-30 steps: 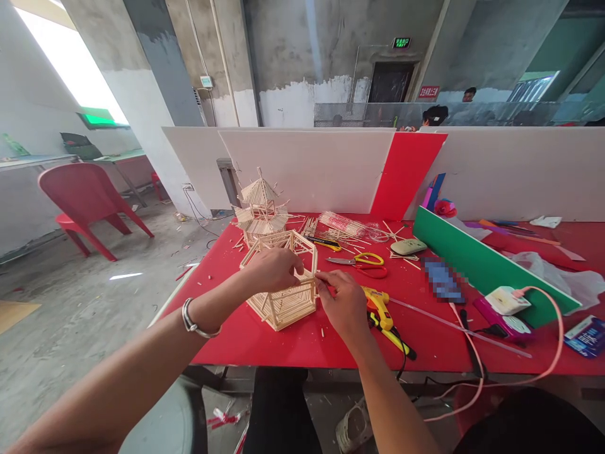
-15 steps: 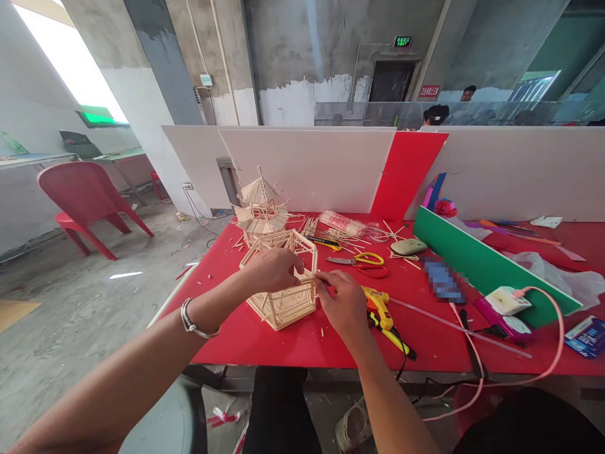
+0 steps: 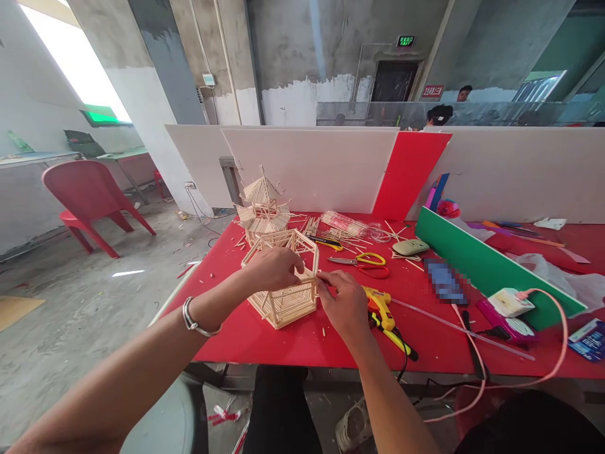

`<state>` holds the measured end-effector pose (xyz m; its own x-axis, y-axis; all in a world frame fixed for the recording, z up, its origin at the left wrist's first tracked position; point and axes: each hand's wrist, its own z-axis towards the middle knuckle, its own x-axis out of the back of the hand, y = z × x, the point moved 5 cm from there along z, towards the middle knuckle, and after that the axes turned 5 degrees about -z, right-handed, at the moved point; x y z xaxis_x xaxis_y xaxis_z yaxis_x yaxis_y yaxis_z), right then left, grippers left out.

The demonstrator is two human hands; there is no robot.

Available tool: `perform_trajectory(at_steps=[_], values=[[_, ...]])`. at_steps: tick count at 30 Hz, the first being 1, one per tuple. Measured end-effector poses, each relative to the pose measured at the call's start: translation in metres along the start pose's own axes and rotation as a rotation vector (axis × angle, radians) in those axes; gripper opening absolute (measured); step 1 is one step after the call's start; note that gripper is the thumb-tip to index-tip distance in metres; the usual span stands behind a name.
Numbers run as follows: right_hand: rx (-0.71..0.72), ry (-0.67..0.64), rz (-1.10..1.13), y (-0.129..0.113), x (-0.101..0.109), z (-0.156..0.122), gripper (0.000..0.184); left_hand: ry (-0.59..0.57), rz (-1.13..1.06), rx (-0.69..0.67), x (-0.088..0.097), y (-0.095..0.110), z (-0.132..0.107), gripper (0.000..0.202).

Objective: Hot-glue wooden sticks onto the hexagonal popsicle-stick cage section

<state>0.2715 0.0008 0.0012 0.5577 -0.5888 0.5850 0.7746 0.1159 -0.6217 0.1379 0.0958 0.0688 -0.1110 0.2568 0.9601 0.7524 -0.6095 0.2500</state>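
Note:
A six-sided open frame (image 3: 282, 315) built from thin wooden sticks stands on the red tabletop before me. My left hand (image 3: 274, 268) reaches over its near rim, fingers curled together; whatever they pinch is hidden from view. At the right-hand corner of the frame, my right hand (image 3: 344, 299) pinches a stick of it between thumb and forefinger. Behind the frame rises a tiered stick pagoda (image 3: 262, 205) with pointed roofs. A yellow glue gun (image 3: 382, 308) lies just right of my right hand.
Scissors (image 3: 362, 260), a utility knife (image 3: 326, 242) and bundled sticks (image 3: 344, 222) lie beyond my hands. A green board (image 3: 491, 265) stands on edge at right, near a phone (image 3: 444, 280) and a power adapter (image 3: 510, 302) with cables. White panels (image 3: 307, 170) border the table's back.
The whole view has shifted very slightly. Both hands keep the same position at the stick frame, with no clear movement of it.

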Motion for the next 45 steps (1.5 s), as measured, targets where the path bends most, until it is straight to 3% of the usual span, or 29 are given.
perform_trajectory(at_steps=[4,7,9,12,15,18,20,22,25,28,34,39,45], values=[[0.002,0.006,-0.017,0.0,0.0,-0.001,0.019,0.017,-0.029,0.005,0.001,-0.001,0.0,0.026],[-0.002,0.018,-0.038,-0.001,0.0,-0.002,0.019,0.095,-0.122,-0.004,0.008,-0.005,-0.008,0.026],[0.001,0.025,-0.052,-0.001,0.001,-0.001,0.02,0.221,-0.235,-0.035,0.015,-0.01,-0.023,0.022],[0.043,0.062,-0.07,-0.003,0.003,-0.002,0.021,0.514,-0.422,-0.044,0.017,-0.023,-0.061,0.026],[0.116,0.166,-0.1,-0.008,0.007,-0.009,0.023,0.816,-0.609,0.086,-0.01,-0.041,-0.106,0.022],[0.179,0.205,-0.151,-0.017,0.005,-0.026,0.025,1.03,-0.849,0.233,-0.061,-0.053,-0.134,0.018],[0.22,0.171,-0.175,-0.025,-0.002,-0.037,0.028,1.129,-0.976,0.301,-0.094,-0.056,-0.139,0.018],[0.255,0.158,-0.201,-0.034,-0.006,-0.044,0.03,1.119,-1.01,0.286,-0.116,-0.055,-0.13,0.018],[0.293,0.19,-0.26,-0.045,-0.005,-0.039,0.025,1.105,-0.941,0.257,-0.128,-0.056,-0.113,0.019],[0.33,0.142,-0.303,-0.049,-0.001,-0.017,0.019,1.093,-0.862,0.27,-0.131,-0.06,-0.103,0.022],[0.505,-0.127,-0.331,-0.05,-0.003,0.023,0.012,1.084,-0.628,0.233,-0.136,-0.063,-0.098,0.019],[0.579,-0.21,-0.351,-0.056,-0.007,0.029,0.01,1.077,-0.574,0.213,-0.139,-0.063,-0.094,0.016],[0.568,-0.202,-0.317,-0.055,-0.012,0.026,0.011,1.069,-0.58,0.175,-0.138,-0.06,-0.092,0.016]])
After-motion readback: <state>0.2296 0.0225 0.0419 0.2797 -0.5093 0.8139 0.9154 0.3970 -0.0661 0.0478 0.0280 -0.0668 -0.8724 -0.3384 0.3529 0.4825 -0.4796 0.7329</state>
